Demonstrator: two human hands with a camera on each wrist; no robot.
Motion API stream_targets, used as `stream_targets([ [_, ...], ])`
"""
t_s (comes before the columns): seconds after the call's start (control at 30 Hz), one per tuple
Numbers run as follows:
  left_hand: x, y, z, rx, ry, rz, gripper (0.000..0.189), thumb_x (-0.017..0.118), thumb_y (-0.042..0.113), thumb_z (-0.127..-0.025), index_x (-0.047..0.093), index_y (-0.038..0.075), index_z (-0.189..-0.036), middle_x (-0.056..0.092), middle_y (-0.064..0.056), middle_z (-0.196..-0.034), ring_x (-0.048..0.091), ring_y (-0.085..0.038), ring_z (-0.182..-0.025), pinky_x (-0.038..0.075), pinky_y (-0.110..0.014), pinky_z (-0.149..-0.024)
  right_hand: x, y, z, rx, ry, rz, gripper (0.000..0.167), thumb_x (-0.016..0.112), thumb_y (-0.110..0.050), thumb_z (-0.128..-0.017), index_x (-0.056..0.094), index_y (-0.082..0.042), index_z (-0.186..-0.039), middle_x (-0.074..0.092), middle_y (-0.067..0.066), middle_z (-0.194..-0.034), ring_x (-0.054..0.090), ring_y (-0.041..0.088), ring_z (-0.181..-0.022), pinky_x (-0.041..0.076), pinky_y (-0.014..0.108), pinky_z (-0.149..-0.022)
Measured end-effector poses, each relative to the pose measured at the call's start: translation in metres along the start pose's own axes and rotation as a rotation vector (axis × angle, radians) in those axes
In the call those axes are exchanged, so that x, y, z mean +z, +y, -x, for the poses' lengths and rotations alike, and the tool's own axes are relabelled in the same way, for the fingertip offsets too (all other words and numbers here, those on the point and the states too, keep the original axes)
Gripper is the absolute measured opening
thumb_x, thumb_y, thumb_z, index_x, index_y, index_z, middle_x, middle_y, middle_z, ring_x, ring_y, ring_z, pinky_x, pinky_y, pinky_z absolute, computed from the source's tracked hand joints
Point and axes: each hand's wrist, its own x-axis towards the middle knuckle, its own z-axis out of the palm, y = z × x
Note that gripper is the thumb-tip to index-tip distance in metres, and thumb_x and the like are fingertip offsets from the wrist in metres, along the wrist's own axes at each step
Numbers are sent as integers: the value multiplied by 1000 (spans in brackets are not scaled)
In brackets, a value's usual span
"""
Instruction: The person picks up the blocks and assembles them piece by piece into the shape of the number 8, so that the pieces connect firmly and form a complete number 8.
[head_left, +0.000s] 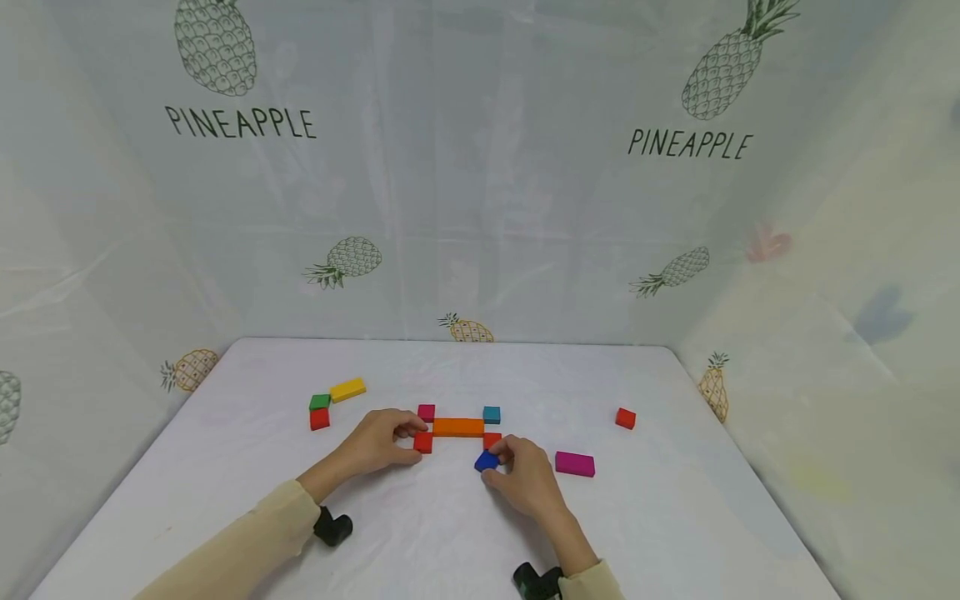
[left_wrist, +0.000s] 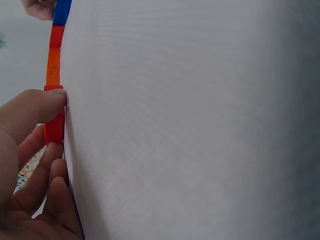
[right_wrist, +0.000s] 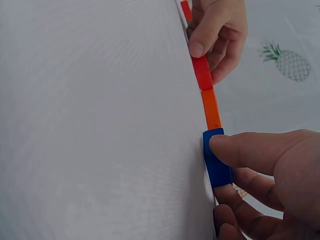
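Note:
At the middle of the table lies a long orange block (head_left: 459, 427) with small blocks at its corners: crimson (head_left: 426, 412) and teal (head_left: 491, 414) at the back, red at both front corners. My left hand (head_left: 378, 439) pinches the front-left red block (head_left: 423, 442), its thumb on the near face in the left wrist view (left_wrist: 54, 127). Between thumb and fingers my right hand (head_left: 527, 477) holds a blue block (head_left: 486, 461), turned at an angle just in front of the right red block (head_left: 492, 438). The right wrist view shows the thumb pressed against this blue block (right_wrist: 218, 167).
Left of the arrangement, a green block (head_left: 320, 402), a red block (head_left: 319, 419) and a yellow block (head_left: 348, 390) sit together. A magenta block (head_left: 575, 464) lies right of my right hand, and another red block (head_left: 626, 418) farther right. A pineapple-print sheet (head_left: 465, 208) hangs behind.

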Motion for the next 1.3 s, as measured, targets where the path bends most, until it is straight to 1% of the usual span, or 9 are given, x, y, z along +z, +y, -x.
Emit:
stream_targets([
  [0.23, -3, -5, 2, 40, 0, -11, 41, 93, 26, -82, 76, 25, -119, 69, 11, -107, 60, -12, -98, 57, -31, -88, 0, -1, 0, -3, 0, -4, 32, 91, -19, -84, 70, -11, -108, 63, 1, -92, 54, 17, -85, 49, 25, -69],
  [0.43, -8, -5, 4, 36, 0, -1, 42, 94, 27, -82, 76, 25, -119, 68, 10, -109, 60, -13, -98, 57, -31, -85, 1, -1, 0, -4, -1, 0, 33, 91, -19, -85, 70, -11, -109, 63, 1, -92, 54, 17, -85, 50, 25, -69],
  [0.53, -11, -5, 6, 32, -8, 6, 42, 93, 27, -82, 75, 26, -121, 68, 9, -111, 61, -13, -100, 56, -31, -85, 1, -1, 0, -3, 1, 0, 33, 91, -19, -84, 71, -11, -109, 63, 1, -93, 54, 17, -85, 50, 25, -69],
  [0.7, -19, -7, 9, 24, 10, -3, 45, 92, 26, -83, 73, 27, -124, 69, 9, -117, 62, -14, -106, 58, -35, -89, 1, -2, 1, -3, 2, -2, 33, 91, -19, -85, 71, -11, -109, 63, 1, -93, 54, 17, -85, 50, 25, -69],
  [0.83, -31, -13, 13, 35, 55, -23, 47, 92, 26, -85, 73, 23, -128, 71, 5, -123, 65, -19, -111, 60, -39, -92, 3, -2, 0, 0, 2, 2, 33, 91, -19, -85, 71, -11, -110, 63, 1, -93, 54, 17, -85, 50, 25, -69],
  [1.0, -51, -25, 22, 49, 144, -45, 49, 90, 24, -87, 72, 19, -132, 71, -4, -128, 67, -28, -115, 59, -46, -95, 4, -1, -1, 8, 7, 14, 32, 90, -19, -85, 71, -13, -110, 63, -1, -93, 54, 16, -85, 51, 25, -70],
  [1.1, -64, -35, 28, 51, 200, -78, 49, 90, 22, -87, 72, 18, -132, 71, -7, -127, 67, -31, -114, 58, -47, -94, 4, 0, -1, 14, 6, 13, 32, 90, -19, -85, 71, -13, -110, 63, -1, -93, 54, 17, -86, 51, 25, -70],
  [1.2, -76, -46, 33, 44, 244, -112, 49, 91, 22, -86, 73, 16, -131, 71, -9, -125, 66, -32, -112, 57, -45, -87, 3, 1, -1, 15, 5, 9, 33, 90, -19, -85, 70, -12, -110, 63, 0, -93, 54, 17, -85, 51, 25, -69],
  [1.3, -85, -57, 39, 26, 276, -133, 49, 91, 23, -85, 73, 14, -130, 70, -11, -127, 65, -33, -112, 57, -49, -89, 3, 1, -1, 16, 4, 9, 32, 90, -19, -85, 70, -12, -110, 62, 0, -92, 54, 17, -85, 51, 26, -69],
])
